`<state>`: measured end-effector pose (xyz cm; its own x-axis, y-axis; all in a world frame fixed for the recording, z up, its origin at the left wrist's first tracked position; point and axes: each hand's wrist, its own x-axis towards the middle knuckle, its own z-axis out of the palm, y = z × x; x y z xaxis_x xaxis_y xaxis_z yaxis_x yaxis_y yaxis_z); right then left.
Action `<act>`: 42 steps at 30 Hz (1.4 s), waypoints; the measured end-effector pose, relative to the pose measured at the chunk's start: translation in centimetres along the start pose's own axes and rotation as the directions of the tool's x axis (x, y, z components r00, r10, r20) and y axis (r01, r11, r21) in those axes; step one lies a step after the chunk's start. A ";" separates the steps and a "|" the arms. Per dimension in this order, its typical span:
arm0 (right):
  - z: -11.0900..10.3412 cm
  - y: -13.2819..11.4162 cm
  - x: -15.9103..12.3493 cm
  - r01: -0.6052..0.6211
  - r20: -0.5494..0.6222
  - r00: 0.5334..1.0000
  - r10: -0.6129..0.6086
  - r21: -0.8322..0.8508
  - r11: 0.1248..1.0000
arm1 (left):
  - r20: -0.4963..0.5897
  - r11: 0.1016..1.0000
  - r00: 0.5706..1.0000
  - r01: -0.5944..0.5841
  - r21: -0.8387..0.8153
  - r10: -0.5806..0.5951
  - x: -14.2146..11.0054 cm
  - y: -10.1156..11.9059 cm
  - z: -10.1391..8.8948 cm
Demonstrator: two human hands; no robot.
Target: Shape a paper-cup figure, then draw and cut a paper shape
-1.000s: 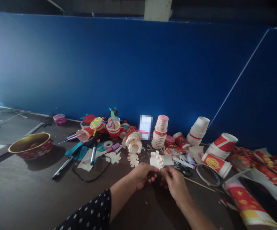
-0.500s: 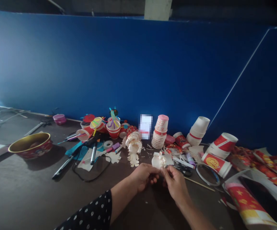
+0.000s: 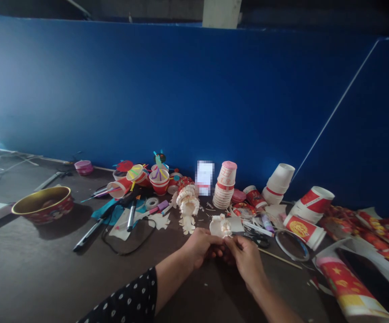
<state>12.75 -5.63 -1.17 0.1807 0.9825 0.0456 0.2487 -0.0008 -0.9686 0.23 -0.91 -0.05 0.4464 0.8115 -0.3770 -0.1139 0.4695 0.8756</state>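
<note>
Close together at the middle of the table, both my hands pinch a white paper piece with curled strips (image 3: 220,224). My left hand (image 3: 201,246) is closed at its lower left edge, thumb and fingers pressed together. On the lower right edge, my right hand (image 3: 246,255) pinches near the curls. The fingertips hide the bottom of the piece. Just beyond my left hand lies a similar white paper shape with rows of curls (image 3: 188,207). Behind the held piece stands a stack of paper cups (image 3: 225,186) with a pink top.
At left sits a gold-rimmed bowl (image 3: 42,205). Markers (image 3: 132,215), a tape roll (image 3: 151,203) and a black cord (image 3: 127,252) lie left of my hands. At right are scissors (image 3: 262,241), a wire ring (image 3: 291,246), a thin stick (image 3: 280,258) and red-and-white cups (image 3: 304,229).
The held paper piece has shifted slightly left and tilted a little. My right fingers have moved slightly left with it, while my left hand stays nearly in place.
</note>
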 end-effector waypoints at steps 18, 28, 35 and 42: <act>-0.2 0.5 -0.1 0.135 0.017 0.991 -0.135 -0.215 0.967 | 0.021 0.999 0.999 0.047 -0.021 -0.046 -0.2 0.2 0.2; -0.4 -0.7 -0.2 0.249 -0.019 0.957 -0.289 -0.454 0.856 | 0.085 1.000 0.996 -0.003 -0.009 0.004 0.0 -0.4 -0.1; -0.4 -0.4 -0.2 0.235 -0.056 0.954 -0.296 -0.476 0.847 | 0.103 0.999 0.994 -0.039 -0.034 0.042 -0.1 -0.4 0.0; -0.4 -0.3 -0.2 0.184 0.034 0.983 -0.183 -0.311 0.933 | 0.022 1.000 1.000 -0.001 -0.021 0.001 0.0 0.0 0.0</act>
<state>13.00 -5.85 -0.78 0.0994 0.9719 0.2133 0.5608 0.1223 -0.8189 0.19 -0.95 -0.08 0.4660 0.8042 -0.3689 -0.1328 0.4758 0.8695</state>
